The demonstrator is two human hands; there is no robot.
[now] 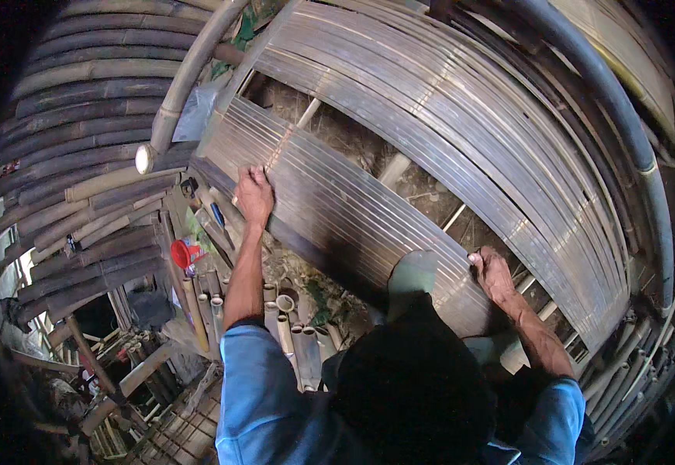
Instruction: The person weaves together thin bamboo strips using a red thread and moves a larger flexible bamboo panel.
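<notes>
A panel of narrow, grey-brown bamboo slats lies slantwise in front of me, over a frame. My left hand is closed at its near left edge, with the fingers curled over the slats. My right hand is closed at its far edge, by the right end. A small pale spot shows at the right fingertips; I cannot tell what it is. Beyond a gap lies a wider slatted section, crossed by pale binding lines. Pale cross poles show in the gap. A dark shape at the lower middle hides part of the near panel.
A thick bamboo pole slants in at upper left, before a wall of stacked bamboo. Cut bamboo tubes stand near my left arm, by a red container. A thick curved pole runs along the right.
</notes>
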